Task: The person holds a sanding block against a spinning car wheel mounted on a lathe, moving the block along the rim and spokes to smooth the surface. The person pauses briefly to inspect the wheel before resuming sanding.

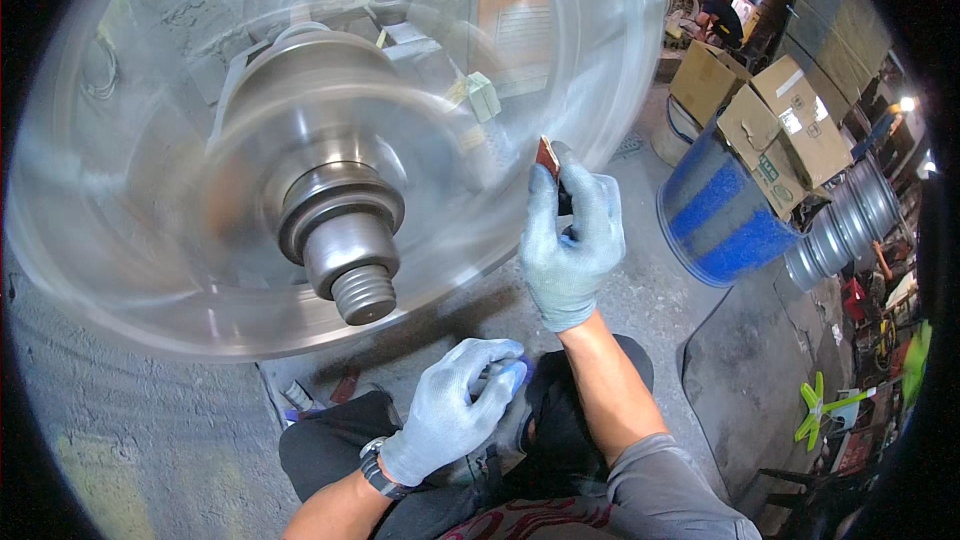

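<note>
While the big metal wheel [190, 325] blurs with spin across the upper left, the right hand [574, 230] stands upright just beside its lower right rim, pinching a small reddish-brown piece [547, 156] between thumb and fingertips. The piece points up and shows above the glove; whether it touches the rim cannot be told. Something dark shows beneath the curled fingers.

The left hand [455, 410], lower and nearer the body, sits above the person's lap with its fingers curled inward; a bit of blue-purple shows at the fingertips, but whether the hand grips it cannot be told. Both hands wear pale blue-grey gloves, and a dark watch [380, 468] circles the left wrist.

At the wheel's centre a steel shaft [345, 240] juts toward the person, ending in a coarse thread [364, 293]. To the right on the floor [650, 290] stands a blue-streaked drum [715, 205] with an open cardboard box [790, 120] on top; ridged metal rims [848, 220] lie beside it. Farther back, another person [722, 15] bends down.
</note>
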### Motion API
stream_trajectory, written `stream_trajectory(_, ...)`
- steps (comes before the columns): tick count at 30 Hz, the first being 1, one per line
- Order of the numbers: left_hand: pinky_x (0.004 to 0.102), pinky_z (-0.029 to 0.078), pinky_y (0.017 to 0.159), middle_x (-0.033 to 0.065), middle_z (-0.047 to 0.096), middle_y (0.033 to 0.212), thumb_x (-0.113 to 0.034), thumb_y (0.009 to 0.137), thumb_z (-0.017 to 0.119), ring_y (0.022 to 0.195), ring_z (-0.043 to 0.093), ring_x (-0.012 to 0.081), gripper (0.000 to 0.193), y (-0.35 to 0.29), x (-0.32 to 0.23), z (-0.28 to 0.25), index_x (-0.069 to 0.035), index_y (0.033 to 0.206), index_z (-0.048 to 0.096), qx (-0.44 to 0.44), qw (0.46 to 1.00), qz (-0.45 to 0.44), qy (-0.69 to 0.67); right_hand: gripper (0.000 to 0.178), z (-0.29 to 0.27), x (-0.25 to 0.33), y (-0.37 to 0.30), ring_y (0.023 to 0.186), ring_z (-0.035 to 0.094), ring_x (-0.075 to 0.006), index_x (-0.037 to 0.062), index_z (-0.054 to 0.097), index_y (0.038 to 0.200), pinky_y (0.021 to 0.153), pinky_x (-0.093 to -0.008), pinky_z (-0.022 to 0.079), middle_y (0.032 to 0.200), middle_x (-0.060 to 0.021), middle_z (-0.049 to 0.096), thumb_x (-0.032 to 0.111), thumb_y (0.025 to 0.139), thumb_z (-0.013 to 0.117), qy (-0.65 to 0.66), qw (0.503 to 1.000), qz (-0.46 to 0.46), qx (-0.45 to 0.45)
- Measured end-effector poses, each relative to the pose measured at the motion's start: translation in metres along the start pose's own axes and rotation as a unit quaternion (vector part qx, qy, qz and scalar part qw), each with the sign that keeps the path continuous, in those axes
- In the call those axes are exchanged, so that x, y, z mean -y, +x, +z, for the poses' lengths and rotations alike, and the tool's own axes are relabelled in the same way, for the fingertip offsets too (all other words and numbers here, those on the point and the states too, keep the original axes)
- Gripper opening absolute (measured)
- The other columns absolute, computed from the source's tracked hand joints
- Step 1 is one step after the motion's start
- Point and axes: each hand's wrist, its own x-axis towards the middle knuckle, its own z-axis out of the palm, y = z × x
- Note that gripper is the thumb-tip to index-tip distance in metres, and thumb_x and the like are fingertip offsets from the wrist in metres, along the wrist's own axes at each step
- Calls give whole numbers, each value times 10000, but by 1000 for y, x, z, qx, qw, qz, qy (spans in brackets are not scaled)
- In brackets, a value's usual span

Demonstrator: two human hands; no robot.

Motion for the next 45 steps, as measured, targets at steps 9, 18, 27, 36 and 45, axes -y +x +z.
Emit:
stream_trajectory(9,354,594,892,186,758,1165,-74,1016,707,1015,750,243,258,0,-3,0,18,1255,740,-2,1000,-2,-7,377,2,6,-1,727,647,-267,31,802,1247,673,-382,540,859,-116,726,-49,879,811,6,1000,-15,5)
stream_trajectory(18,340,594,867,181,761,1164,-51,1011,692,998,751,235,248,-1,-1,1,24,1242,743,-3,1000,0,4,374,0,3,0,722,638,-257,38,798,1254,651,-385,528,852,-117,717,-45,890,807,2,1000,-7,-1)
stream_trajectory(27,350,589,863,184,761,1159,-51,1007,702,978,747,240,244,0,-5,1,20,1237,743,5,999,-34,-2,328,-3,-9,2,708,610,-239,19,787,1238,652,-371,516,875,-109,708,-32,913,793,7,1000,-14,-19)
stream_trajectory(36,364,588,883,185,764,1149,-64,1012,709,984,749,255,234,1,-2,2,24,1226,744,-1,1000,2,6,294,-8,-9,9,723,625,-230,29,786,1220,658,-360,519,886,-102,716,-21,931,788,-21,1000,9,-12)
stream_trajectory(45,351,584,838,177,760,1111,-71,1025,706,927,736,220,227,1,-3,2,27,1227,742,-4,1000,-4,0,249,-11,-13,13,721,626,-215,28,791,1191,641,-348,512,870,-106,690,-9,944,790,-24,999,21,-22)
